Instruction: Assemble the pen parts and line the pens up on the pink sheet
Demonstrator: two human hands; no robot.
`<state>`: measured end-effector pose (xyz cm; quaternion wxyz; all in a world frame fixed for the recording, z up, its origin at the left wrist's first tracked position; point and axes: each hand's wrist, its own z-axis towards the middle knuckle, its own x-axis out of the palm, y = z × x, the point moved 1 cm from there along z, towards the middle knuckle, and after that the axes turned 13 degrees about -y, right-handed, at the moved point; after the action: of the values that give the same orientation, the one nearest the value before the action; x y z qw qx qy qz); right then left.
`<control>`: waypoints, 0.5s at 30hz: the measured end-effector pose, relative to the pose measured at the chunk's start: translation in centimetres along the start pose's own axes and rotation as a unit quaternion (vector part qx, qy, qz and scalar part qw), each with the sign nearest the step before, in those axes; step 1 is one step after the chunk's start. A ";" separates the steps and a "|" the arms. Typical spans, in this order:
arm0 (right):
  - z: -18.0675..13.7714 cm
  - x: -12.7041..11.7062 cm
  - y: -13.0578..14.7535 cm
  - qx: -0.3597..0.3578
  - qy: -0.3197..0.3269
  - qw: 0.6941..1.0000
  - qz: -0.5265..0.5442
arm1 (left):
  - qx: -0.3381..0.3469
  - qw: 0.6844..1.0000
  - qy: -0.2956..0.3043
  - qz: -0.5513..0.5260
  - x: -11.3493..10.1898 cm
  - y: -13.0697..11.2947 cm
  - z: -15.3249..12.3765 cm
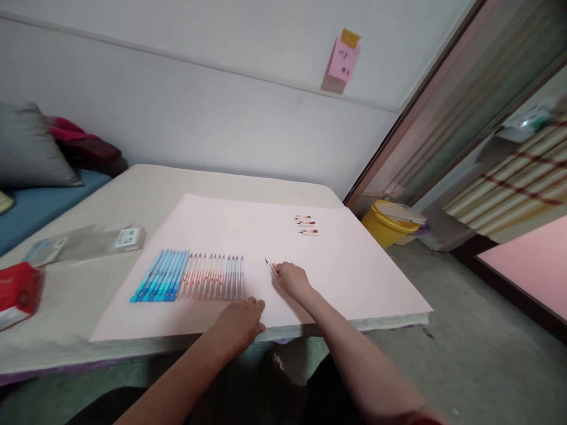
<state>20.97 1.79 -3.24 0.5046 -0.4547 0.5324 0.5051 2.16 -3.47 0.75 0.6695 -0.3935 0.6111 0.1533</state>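
A large pale pink sheet (248, 230) covers the low table. On it lies a row of several blue pens (160, 275) and, beside them, several clear pens with red ink (216, 276). My right hand (292, 279) is closed on a thin pen (271, 267) right of the row, its tip pointing away. My left hand (239, 326) rests on the sheet's near edge, fingers curled, just below the clear pens. A few small pen caps (306, 225) lie farther back on the sheet.
Empty plastic wrappers (88, 239) lie left of the sheet, a red box (15, 292) at the table's left edge. A grey cushion (26, 144) sits on a blue mattress behind. A yellow bin (387, 221) stands on the floor to the right.
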 end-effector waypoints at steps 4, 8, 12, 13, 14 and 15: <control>0.0 0.3 0.3 -0.008 0.000 1.000 -0.002 | -0.016 1.000 0.025 -0.002 -0.6 -0.5 0.3; 0.0 0.5 0.4 -0.012 0.006 1.000 -0.002 | -0.021 0.999 0.036 0.000 -0.5 -0.7 0.3; 0.1 0.3 0.5 -0.017 0.013 1.000 0.003 | -0.015 1.000 0.022 0.000 0.0 -0.4 0.1; 0.1 0.3 0.5 -0.016 0.014 1.000 0.002 | -0.016 1.000 0.020 0.000 0.1 -0.3 0.1; 0.1 0.4 0.6 -0.013 0.015 1.000 0.001 | -0.017 1.000 0.018 -0.001 0.2 -0.3 0.0; 0.1 0.4 0.7 -0.009 0.017 1.000 0.000 | -0.018 1.000 0.017 -0.002 0.1 -0.3 0.0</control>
<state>20.26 1.97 -3.63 0.4915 -0.4682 0.5359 0.5021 2.39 -3.69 0.72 0.6522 -0.4093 0.6186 0.1561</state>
